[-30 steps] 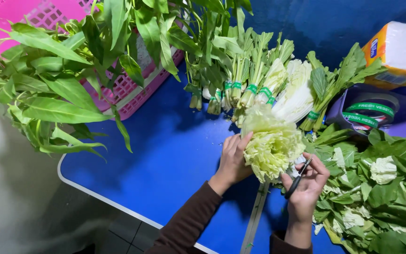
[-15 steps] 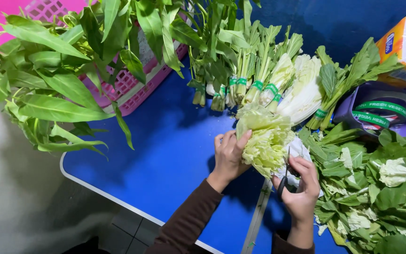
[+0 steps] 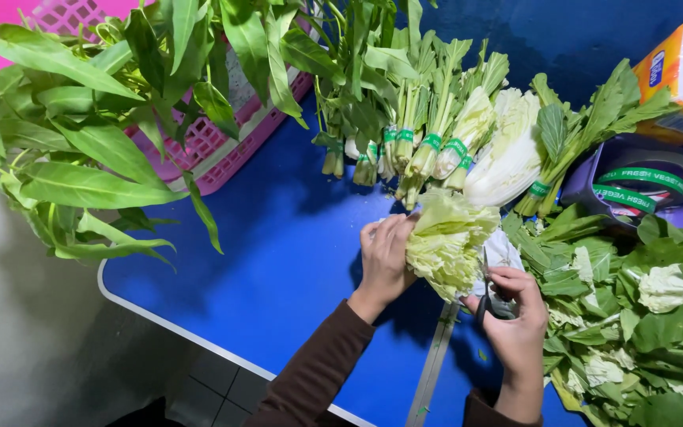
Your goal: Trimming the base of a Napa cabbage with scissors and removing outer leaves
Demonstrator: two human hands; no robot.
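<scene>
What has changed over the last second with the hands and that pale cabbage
Little. The left hand keeps its grip on the pale cabbage, which has tipped slightly toward the banded bundles. The right hand still holds the scissors at the cabbage's lower right side. The pink basket, tape rolls and trimmed leaves stayed put.

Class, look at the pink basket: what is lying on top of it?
Long-leaved green stalks sprawl over the pink basket, hanging past its rim. Whatever sits inside the basket is hidden by those leaves.
</scene>
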